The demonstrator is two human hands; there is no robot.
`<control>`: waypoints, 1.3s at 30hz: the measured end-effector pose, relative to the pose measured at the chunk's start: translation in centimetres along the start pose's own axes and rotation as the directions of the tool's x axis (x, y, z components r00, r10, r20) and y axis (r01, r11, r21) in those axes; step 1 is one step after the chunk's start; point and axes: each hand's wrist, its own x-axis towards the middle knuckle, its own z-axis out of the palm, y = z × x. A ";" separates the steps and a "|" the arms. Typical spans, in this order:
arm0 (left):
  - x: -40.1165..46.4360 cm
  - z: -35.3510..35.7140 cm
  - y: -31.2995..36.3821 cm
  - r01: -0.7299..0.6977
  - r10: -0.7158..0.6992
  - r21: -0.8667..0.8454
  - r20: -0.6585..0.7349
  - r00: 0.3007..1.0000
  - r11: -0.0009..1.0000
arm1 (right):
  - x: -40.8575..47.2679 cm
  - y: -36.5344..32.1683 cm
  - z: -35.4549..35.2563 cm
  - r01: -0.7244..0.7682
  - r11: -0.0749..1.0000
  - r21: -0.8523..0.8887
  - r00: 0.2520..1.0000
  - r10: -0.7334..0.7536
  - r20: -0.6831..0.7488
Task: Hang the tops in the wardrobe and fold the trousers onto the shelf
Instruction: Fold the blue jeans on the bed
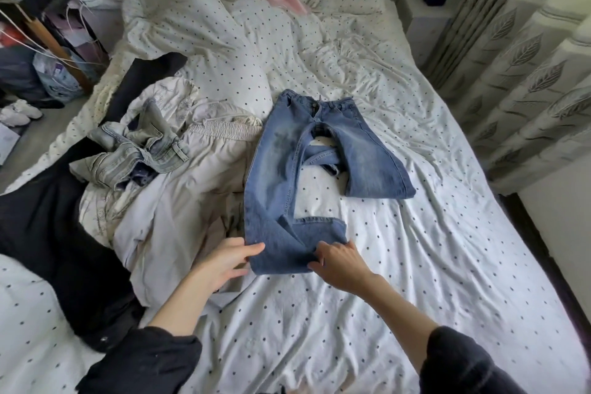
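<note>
the jeans (281, 166) lie spread on the bed (415, 265), waistband toward the pillows, front side up. one leg runs straight down toward the person and its end is turned back on itself near the hem; the other leg is bent under at the knee, its cuff poking out between the two legs. the left hand (224, 261) pinches the near left corner of the folded leg end, thumb on top of the denim, fingers curled below. the right hand (339, 262) grips the near right corner of the same fold, fingers bent over the edge of the cloth. both forearms are bare, with dark sleeves (144, 358) pushed up.

just left of the jeans sits a heap of clothes (179, 176): pale grey-blue denim (140, 150) crumpled on top, white garments with an elastic band beneath, and a black garment (57, 233) spread along the left side of the bed. a rumpled duvet (198, 41) lies beyond the heap. curtains (518, 73) hang at the right.
</note>
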 end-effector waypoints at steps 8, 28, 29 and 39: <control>-4.3 4.0 -5.4 -0.079 0.088 0.088 -0.104 0.991 0.993 | -8.8 2.8 2.9 -0.327 0.732 0.598 0.940 0.316 0.127; -8.9 0.0 -14.4 0.106 -0.093 0.319 -0.055 0.994 0.942 | -14.2 -0.5 6.3 -0.499 0.531 0.685 0.867 0.307 0.393; -9.0 -0.1 -15.2 0.143 -0.136 0.371 -0.044 0.990 0.918 | -14.7 -0.6 7.0 -0.518 0.559 0.647 0.855 0.330 0.400; -7.0 0.2 -20.2 0.209 -0.230 0.374 0.011 0.973 0.903 | -16.0 -0.6 12.3 -0.645 0.419 0.639 0.760 0.444 0.475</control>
